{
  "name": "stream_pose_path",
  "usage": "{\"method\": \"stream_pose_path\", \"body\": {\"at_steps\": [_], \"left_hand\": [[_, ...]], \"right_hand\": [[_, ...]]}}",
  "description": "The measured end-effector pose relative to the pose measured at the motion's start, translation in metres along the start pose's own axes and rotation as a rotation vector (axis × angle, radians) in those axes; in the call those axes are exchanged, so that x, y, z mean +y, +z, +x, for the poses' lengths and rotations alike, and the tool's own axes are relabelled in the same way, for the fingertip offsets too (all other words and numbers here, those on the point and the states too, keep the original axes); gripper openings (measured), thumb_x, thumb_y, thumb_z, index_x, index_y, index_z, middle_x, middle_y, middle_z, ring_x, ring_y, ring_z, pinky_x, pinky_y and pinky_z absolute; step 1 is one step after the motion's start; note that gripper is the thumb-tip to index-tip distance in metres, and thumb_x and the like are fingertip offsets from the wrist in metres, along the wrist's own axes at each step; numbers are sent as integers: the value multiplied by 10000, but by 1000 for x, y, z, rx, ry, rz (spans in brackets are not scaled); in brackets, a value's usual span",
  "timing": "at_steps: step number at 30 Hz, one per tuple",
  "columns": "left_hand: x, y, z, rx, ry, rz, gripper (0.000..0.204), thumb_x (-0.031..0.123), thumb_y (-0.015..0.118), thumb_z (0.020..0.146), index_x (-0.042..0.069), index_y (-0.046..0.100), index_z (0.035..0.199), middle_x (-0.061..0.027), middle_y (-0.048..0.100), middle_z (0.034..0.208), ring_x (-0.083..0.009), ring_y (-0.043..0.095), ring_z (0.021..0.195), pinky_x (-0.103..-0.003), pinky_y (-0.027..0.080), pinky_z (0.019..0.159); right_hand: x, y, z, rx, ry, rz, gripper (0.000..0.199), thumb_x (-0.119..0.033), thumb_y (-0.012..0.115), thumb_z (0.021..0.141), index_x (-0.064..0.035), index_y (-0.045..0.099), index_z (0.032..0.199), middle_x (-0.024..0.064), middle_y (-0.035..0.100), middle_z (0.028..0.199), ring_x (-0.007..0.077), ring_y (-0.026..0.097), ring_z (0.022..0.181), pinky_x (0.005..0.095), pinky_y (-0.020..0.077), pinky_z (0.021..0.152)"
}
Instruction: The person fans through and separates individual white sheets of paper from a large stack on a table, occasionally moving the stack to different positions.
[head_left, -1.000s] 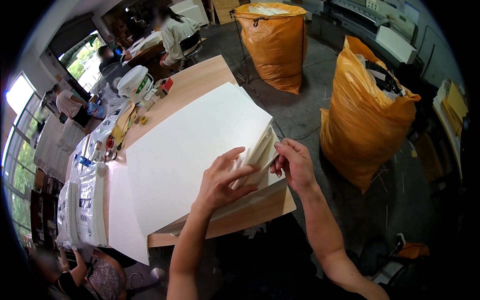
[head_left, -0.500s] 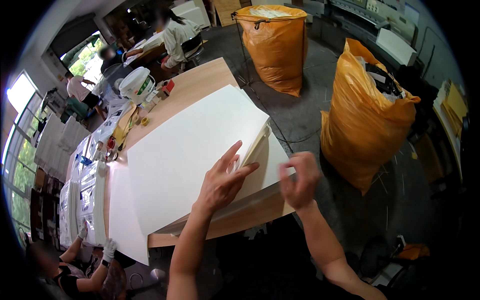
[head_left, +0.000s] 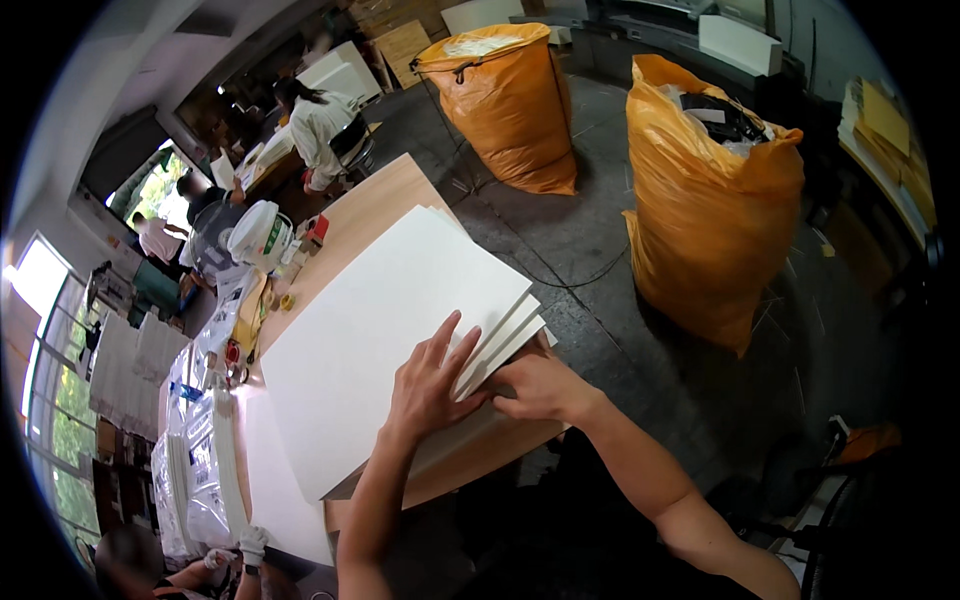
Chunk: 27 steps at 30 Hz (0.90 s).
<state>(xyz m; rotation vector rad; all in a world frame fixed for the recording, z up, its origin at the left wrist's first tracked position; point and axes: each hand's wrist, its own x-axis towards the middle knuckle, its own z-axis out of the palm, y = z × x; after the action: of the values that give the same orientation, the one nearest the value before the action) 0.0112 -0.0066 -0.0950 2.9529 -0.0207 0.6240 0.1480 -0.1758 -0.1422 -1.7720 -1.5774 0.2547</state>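
Note:
Large white sheets (head_left: pixel 380 320) lie stacked on a wooden table, their near right corners fanned into several thick layers. My left hand (head_left: pixel 425 390) rests on the top layer with its fingers spread, its thumb down by the near edge. At the fanned corner, my right hand (head_left: pixel 545 385) is closed on the edges of the sheets. Its fingertips are partly hidden behind the layers, and its thumb points toward my left thumb.
Beyond the wooden table (head_left: pixel 395 195) stand two orange bags (head_left: pixel 510 120) full of scrap. A white bucket (head_left: pixel 262 235) and tape rolls sit at the far left. Plastic-wrapped stacks (head_left: pixel 212 470) lie left, near a person's gloved hand (head_left: pixel 253 545). Other people sit or stand farther back.
My right hand has moved left from beyond the stack's edge to its fanned corner. The layers are spread wider there. The whole view has shifted, and my left hand stays on top.

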Motion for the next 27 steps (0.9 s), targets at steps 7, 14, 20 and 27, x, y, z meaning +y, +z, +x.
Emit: {"method": "stream_pose_path", "body": {"at_steps": [7, 14, 20, 27], "left_hand": [[-3, -1, 3, 20, 23, -75, 772, 226, 818, 716, 87, 548, 1426, -168, 605, 1388, -368, 651, 1130, -445, 549, 939], [-8, -4, -3, 11, -58, -196, 687, 220, 754, 817, 55, 519, 1441, -189, 645, 1332, -414, 646, 1151, -458, 525, 979], [-6, -3, -2, 83, 13, -247, 656, 122, 714, 851, 185, 511, 1473, -204, 521, 1487, -430, 650, 1147, -459, 556, 935], [-1, -6, 2, 76, -16, -274, 364, 47, 713, 848, 222, 736, 1167, -266, 516, 1465, -452, 625, 1215, -481, 549, 1001]], "right_hand": [[4, 4, 0, -15, 45, 43, 338, -309, 638, 857, -146, 749, 1132, 152, 665, 1215, 359, 486, 1289, 555, 221, 1160], [13, -22, -19, 507, 257, 95, 321, -330, 651, 922, -10, 673, 914, 201, 687, 1083, 369, 640, 1059, 463, 496, 900], [19, -57, -13, 174, 394, -145, 376, -336, 692, 940, -12, 601, 771, 175, 653, 755, 342, 653, 699, 465, 512, 663], [16, -29, 24, 419, 362, 871, 330, -196, 603, 991, -52, 550, 699, 76, 581, 605, 197, 615, 574, 335, 467, 543]]}}
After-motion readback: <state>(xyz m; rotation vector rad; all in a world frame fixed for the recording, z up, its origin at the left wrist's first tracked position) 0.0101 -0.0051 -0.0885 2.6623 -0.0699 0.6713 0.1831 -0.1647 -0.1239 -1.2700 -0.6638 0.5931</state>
